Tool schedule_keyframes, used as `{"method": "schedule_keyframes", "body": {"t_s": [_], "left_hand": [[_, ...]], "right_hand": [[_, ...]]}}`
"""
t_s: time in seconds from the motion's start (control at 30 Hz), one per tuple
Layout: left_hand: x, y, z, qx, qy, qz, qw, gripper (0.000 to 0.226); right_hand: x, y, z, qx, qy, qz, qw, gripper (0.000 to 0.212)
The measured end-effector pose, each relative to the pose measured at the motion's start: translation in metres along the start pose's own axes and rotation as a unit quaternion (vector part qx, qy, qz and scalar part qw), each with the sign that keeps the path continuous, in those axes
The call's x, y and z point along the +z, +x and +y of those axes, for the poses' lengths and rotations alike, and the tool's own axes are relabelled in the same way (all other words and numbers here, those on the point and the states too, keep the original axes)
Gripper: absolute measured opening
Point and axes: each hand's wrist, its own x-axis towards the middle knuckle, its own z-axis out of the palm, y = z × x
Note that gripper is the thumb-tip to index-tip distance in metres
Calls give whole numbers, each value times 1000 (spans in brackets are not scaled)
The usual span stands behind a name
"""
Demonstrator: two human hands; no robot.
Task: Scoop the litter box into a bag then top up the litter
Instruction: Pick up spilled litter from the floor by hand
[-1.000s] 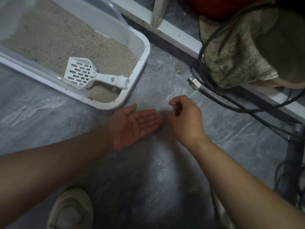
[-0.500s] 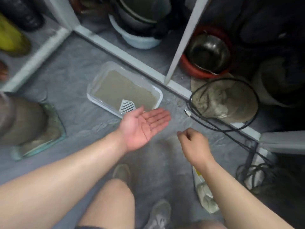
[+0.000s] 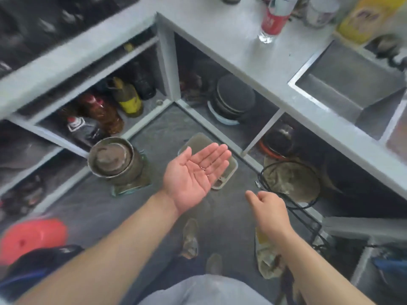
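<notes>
The floor [image 3: 92, 208] is dark grey, and a grey surface [image 3: 237, 40] runs around the far side and the right side of the room, with open shelves under it. The picture is blurry.

On the near left, something orange-red [image 3: 33, 238] lies on the floor. On the far left shelf stand brown and yellow bottles [image 3: 114, 106]; their labels are too blurry to read. In front of that shelf, a round metal pot [image 3: 114, 158] stands on the floor with something brown and lumpy inside.

In the middle, the left hand [image 3: 196, 172] is held palm up, with its fingers [image 3: 217, 154] spread flat and a few tiny grains on them. The litter box [image 3: 231, 170] is on the floor right under this hand, half hidden by it. It holds pale grey litter. Shoes show on the floor below the hands.

On a middle shelf sits a stack of dark round pans [image 3: 235, 97]. The right hand [image 3: 271, 210] hangs near the left hand, loosely curled, with nothing seen in it. Just below it, a crumpled bag [image 3: 267, 263] lies on the floor.

On the right, a black cable [image 3: 293, 205] loops around a dirty cloth lump [image 3: 293, 179]. A clear bottle with a red label [image 3: 275, 16] stands on the far surface; I cannot read the words. A metal sink [image 3: 352, 89] is set in the surface at the far right.
</notes>
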Motion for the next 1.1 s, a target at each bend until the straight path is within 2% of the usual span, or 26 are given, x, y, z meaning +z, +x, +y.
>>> {"method": "schedule_keyframes", "body": {"t_s": [0.27,0.53,0.73,0.9,1.1], "left_hand": [[2,-124,3,104,-38,-27,993,64],[-36,-245,-23,226,-99,-10,969,64],[-89,-327,-15,300,-151,-16,942,64],[-141,-385,5,324,-181,-29,928,63],[-225,-468,35,370,-202,17,907,62]], "right_hand": [[-18,-64,-27,-102,10,-39,994,49],[7,-125,-42,-178,15,-71,981,49],[48,-184,-83,-239,-15,-101,966,49],[95,-235,-129,-280,-47,-98,954,52],[181,-297,-183,-320,-84,-147,932,52]]}}
